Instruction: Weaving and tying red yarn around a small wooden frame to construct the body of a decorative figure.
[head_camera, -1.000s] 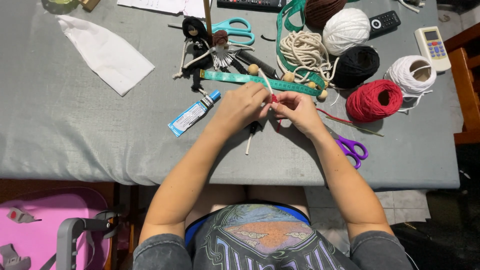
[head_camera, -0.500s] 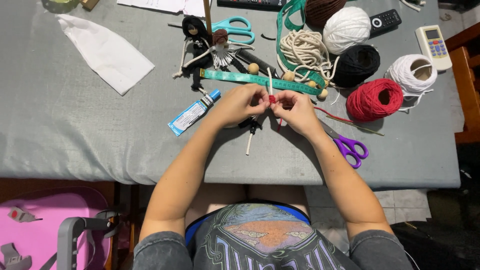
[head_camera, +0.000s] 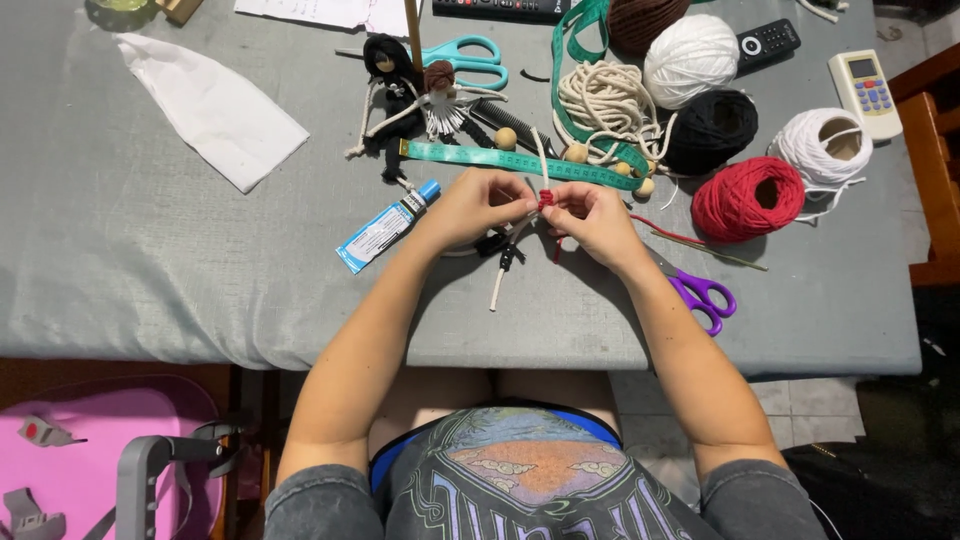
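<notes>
Item: small cord figure (head_camera: 512, 250) in work, held above a grey cloth-covered table (head_camera: 150, 270). It is a pale cord body with a dark wrapped middle and a red yarn knot (head_camera: 546, 199) at the top; its finer detail is too small to tell.

Left hand (head_camera: 478, 205): fingers pinched narrow on the red knot from the left. Right hand (head_camera: 592, 215): pinched narrow on the same knot from the right, fingertips of the two hands almost touching. The cord tail hangs down toward the table edge.

Near the hands: a blue-and-white glue tube (head_camera: 385, 227), lying slantwise just to the left; a teal measuring tape (head_camera: 500, 160), flat, just beyond the knuckles; purple-handled scissors (head_camera: 705, 297) to the right; a red yarn ball (head_camera: 748, 198), fuzzy, hollow-centred.

Farther back: two finished yarn dolls (head_camera: 415, 100) with wooden bead heads, teal scissors (head_camera: 465, 55), a coil of thick cream rope (head_camera: 605, 100), white, black and brown yarn balls, a white cloth scrap (head_camera: 215, 105), and two remote controls.

Change from half a second ago: the hands sit slightly higher on the figure and closer together at the knot; the table's contents lie as before.

Surroundings: a pink case (head_camera: 70, 460) beside the seated person's knee, wooden chair at the right edge, tiled floor.
</notes>
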